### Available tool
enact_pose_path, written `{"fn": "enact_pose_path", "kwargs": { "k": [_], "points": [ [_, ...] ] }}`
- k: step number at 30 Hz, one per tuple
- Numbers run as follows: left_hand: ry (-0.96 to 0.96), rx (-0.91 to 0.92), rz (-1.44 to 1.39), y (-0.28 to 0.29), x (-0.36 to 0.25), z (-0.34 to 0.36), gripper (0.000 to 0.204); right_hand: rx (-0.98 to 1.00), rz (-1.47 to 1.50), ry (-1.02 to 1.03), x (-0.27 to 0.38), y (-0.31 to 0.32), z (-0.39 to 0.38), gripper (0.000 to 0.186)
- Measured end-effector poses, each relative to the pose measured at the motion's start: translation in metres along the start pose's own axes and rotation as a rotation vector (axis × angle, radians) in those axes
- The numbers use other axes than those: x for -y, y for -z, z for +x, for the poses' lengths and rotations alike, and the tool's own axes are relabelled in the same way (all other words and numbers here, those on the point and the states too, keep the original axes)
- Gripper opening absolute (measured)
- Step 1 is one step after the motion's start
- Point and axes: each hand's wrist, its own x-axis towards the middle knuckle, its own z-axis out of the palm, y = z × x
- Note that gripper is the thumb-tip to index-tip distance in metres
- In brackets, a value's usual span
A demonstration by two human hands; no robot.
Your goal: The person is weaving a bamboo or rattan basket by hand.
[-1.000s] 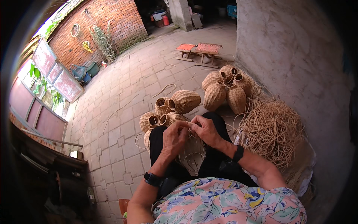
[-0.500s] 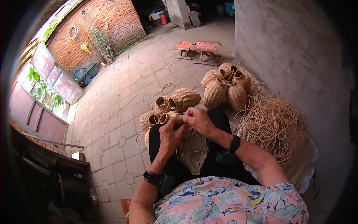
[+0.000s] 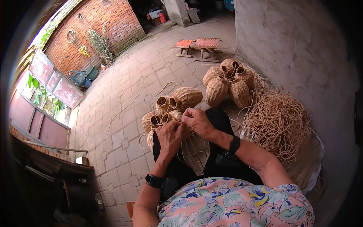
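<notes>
My left hand (image 3: 170, 137) and my right hand (image 3: 197, 122) meet above my knees, fingers closed and pinched together at the tips. Between them they hold a piece of wicker work, most of it covered by my fingers. Thin pale wicker strands (image 3: 197, 153) spread down from it between my thighs, some of them curved. Just beyond my left hand lies a cluster of woven vase-shaped wicker baskets (image 3: 188, 97), their round mouths toward me. Which strand each fingertip grips is hidden.
A second group of similar wicker baskets (image 3: 239, 92) stands farther right. Beside it a large tangled heap of wicker strands (image 3: 281, 123) lies against the grey wall (image 3: 287, 49). Two low stools (image 3: 206, 44) with reddish seats stand farther off on the paved floor (image 3: 126, 125).
My left hand has shifted slightly left, its fingers turned lower over the wicker work. My right hand has moved slightly left. The whole view has tilted a little.
</notes>
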Motion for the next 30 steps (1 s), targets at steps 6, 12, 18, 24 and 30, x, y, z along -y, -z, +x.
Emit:
{"fn": "enact_pose_path", "kwargs": {
  "k": [6,12,18,24,30],
  "points": [
    [0.152,0.132,-0.261,-0.001,0.012,0.004,0.033,0.1,-0.529,0.631,0.002,0.025,-0.023,0.007],
    [0.079,0.129,-0.311,-0.01,0.026,0.006,0.034,0.095,-0.909,0.961,-0.009,0.025,-0.032,0.015],
    [0.088,0.158,-0.399,-0.017,0.036,0.005,0.033,0.099,-0.94,1.041,-0.013,0.025,-0.032,0.015],
    [0.242,0.157,-0.672,-0.016,0.027,0.004,0.031,0.158,-0.97,1.02,-0.009,0.027,-0.03,0.013],
    [0.245,0.185,-0.681,-0.01,0.026,0.009,0.032,0.299,-0.923,0.878,-0.011,0.034,-0.029,0.019]
  ]
}}
